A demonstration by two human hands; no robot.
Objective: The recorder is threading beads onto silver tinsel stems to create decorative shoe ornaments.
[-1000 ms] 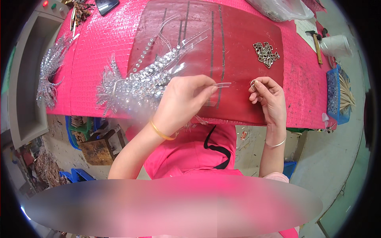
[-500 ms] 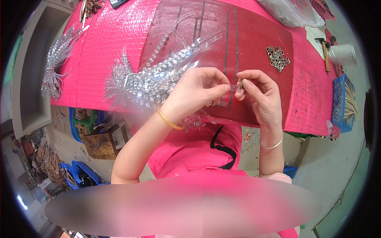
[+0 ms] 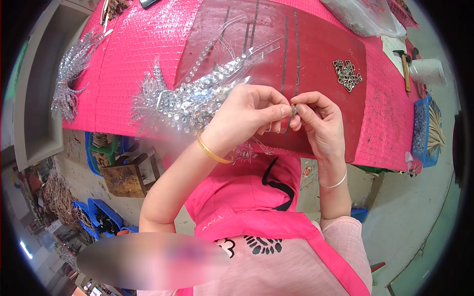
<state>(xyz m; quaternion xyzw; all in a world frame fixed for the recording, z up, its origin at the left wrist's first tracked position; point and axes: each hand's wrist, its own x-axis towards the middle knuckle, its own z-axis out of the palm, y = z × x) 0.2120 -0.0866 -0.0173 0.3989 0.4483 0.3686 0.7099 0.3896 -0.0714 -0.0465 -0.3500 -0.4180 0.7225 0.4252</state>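
My left hand (image 3: 249, 111) is closed in a pinch on a clear plastic strap (image 3: 282, 130), whose loose part shows below the fingers. Its pinched end is mostly hidden by the fingertips. Against it, my right hand (image 3: 322, 123) grips a small metal buckle (image 3: 294, 109) between thumb and fingers. The two sets of fingertips almost meet at the buckle. Whether the strap runs through the buckle is too small to tell. Left of my left hand lies a bundle of clear straps with round rhinestones (image 3: 190, 103), partly covered by that hand.
A pile of metal buckles (image 3: 347, 75) lies on the dark red mat (image 3: 326, 44). Another silver bundle (image 3: 69, 79) rests on the pink table cover (image 3: 133, 54) at left. At the right are a hammer (image 3: 406, 74), a white cup (image 3: 427, 70) and a blue basket (image 3: 421, 130).
My hands have come closer together, and the strip of clear strap seen between them is now hidden. The buckle has shifted slightly left with my right hand.
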